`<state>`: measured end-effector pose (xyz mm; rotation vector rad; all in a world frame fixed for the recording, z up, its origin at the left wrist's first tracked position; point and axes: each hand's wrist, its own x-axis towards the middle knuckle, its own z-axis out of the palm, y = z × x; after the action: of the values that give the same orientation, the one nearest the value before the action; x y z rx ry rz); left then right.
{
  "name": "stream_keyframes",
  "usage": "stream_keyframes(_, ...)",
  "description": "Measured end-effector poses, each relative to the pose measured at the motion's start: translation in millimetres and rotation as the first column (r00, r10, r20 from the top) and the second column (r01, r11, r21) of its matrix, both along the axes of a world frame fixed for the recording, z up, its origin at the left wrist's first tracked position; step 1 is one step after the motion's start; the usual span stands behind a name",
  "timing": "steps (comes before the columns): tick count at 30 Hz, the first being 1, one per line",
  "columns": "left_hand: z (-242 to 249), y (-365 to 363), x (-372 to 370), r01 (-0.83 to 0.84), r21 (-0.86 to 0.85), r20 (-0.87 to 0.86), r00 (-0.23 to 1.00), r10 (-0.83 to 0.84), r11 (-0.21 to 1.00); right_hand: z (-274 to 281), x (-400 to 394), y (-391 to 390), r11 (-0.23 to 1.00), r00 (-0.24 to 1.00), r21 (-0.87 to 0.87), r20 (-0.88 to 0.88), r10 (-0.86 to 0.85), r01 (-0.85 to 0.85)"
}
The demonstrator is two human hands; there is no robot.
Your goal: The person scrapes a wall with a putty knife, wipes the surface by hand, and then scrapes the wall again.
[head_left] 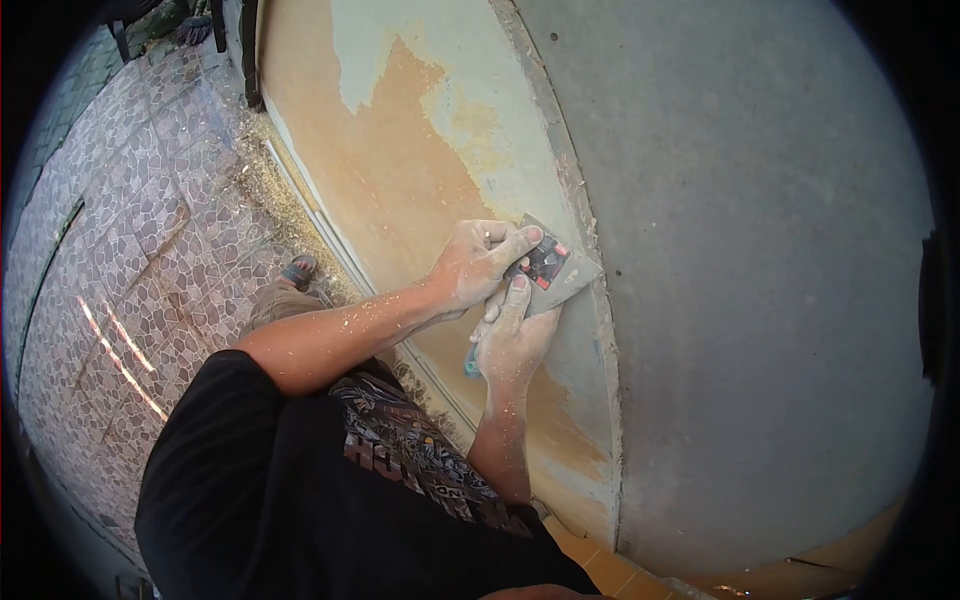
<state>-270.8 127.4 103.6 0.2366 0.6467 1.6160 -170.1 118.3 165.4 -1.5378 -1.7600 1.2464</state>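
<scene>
A putty knife (pixel 573 283) with a wide grey blade is between my two hands, in front of the wall. A black and red label or patch sits on its blade. My right hand (pixel 513 340) is wrapped around the handle, its thumb against the base of the blade. The teal end of the handle (pixel 471 361) pokes out below that hand. My left hand (pixel 478 262) pinches the blade's near edge, with the thumb on top and the fingers partly hidden behind. Pale dust covers both hands, and small flecks cling to the forearms.
Beside me stands a wall with peeling orange and pale paint (pixel 390 130). A rough edge divides it from a smooth grey surface (pixel 750 250). Sawdust-like debris (pixel 270 190) lies along the wall's foot, on stone-patterned paving (pixel 150 230). A sandalled foot (pixel 300 268) stands nearby.
</scene>
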Motion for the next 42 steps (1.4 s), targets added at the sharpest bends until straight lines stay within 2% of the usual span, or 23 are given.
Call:
stream_keyframes(2, -2, -4, 6, 0.009, -0.033, 0.018, 1.0, -0.008, 0.999, -2, -2, -4, 1.0, 0.997, -0.022, -0.074, -0.016, 0.014)
stream_keyframes(4, -6, -6, 14, 0.109, -0.108, -0.053, 0.992, -0.116, 0.988, -2, 2, -9, 1.0, 0.997, -0.021, -0.07, -0.019, 0.017)
stream_keyframes(6, -12, -1, 16, 0.088, -0.078, -0.014, 0.996, -0.09, 0.993, -6, 9, -7, 0.998, 0.998, -0.06, -0.05, -0.036, 0.033)
stream_keyframes(8, -15, 1, 17, 0.061, -0.036, -0.052, 0.997, -0.063, 0.997, -4, 8, -7, 0.997, 0.998, -0.071, -0.048, -0.046, 0.042)
stream_keyframes(12, 4, -13, 17, 0.133, -0.102, 0.048, 0.991, -0.128, 0.986, -9, 15, -13, 0.992, 0.981, -0.102, -0.169, -0.096, 0.08)
stream_keyframes(14, 4, -10, 20, 0.068, -0.062, 0.042, 0.997, -0.065, 0.996, -7, 11, -12, 0.996, 0.986, -0.068, -0.151, -0.073, 0.063)
stream_keyframes(16, 1, -7, 17, 0.098, -0.068, -0.02, 0.995, -0.1, 0.993, -4, 8, -5, 0.998, 0.989, -0.05, -0.143, -0.04, 0.033)
stream_keyframes(18, -19, 3, 24, -0.037, 0.012, -0.121, 0.992, 0.038, 0.999, -4, 7, -3, 0.999, 0.995, -0.032, -0.098, -0.018, 0.015)
stream_keyframes(22, 7, -6, 4, -0.023, -0.063, -0.03, 0.999, 0.021, 0.998, -6, 1, -2, 0.999, 0.996, -0.045, -0.092, -0.006, 0.002)
stream_keyframes(24, 6, -10, 6, 0.079, -0.091, -0.024, 0.996, -0.081, 0.993, -3, -1, -12, 0.996, 0.984, -0.054, -0.163, -0.079, 0.071)
stream_keyframes(25, 9, -5, 11, -0.002, -0.085, -0.159, 0.987, -0.011, 0.996, -5, 4, -11, 0.998, 0.981, -0.028, -0.189, -0.052, 0.047)
stream_keyframes(26, 7, -3, 7, -0.026, -0.081, -0.165, 0.986, 0.013, 0.996, -6, 5, -9, 0.999, 0.98, -0.025, -0.195, -0.028, 0.024)
stream_keyframes(28, 7, -6, 5, 0.112, -0.083, -0.057, 0.992, -0.117, 0.99, -6, 6, -10, 0.997, 0.975, -0.078, -0.216, -0.045, 0.029)
stream_keyframes(29, 7, -4, 9, 0.045, -0.094, -0.108, 0.993, -0.055, 0.995, -7, 6, -10, 0.995, 0.976, -0.084, -0.206, -0.065, 0.048)
stream_keyframes(33, 12, -9, 17, 0.034, -0.076, -0.046, 0.998, -0.037, 0.997, -5, 10, -7, 0.993, 0.975, -0.108, -0.21, -0.069, 0.047)
stream_keyframes(37, -8, -10, 25, 0.091, -0.033, -0.063, 0.994, -0.093, 0.995, -12, 20, -3, 0.999, 0.987, 0.036, -0.161, -0.017, 0.023)
stream_keyframes(40, -34, -9, 32, 0.022, 0.032, 0.051, 0.998, -0.024, 0.999, -31, 29, -5, 0.998, 0.997, 0.064, -0.077, -0.001, 0.006)
stream_keyframes(42, -34, -14, 25, 0.136, 0.009, 0.142, 0.98, -0.136, 0.991, -52, 38, 1, 0.937, 0.992, 0.33, 0.1, 0.082, -0.111)
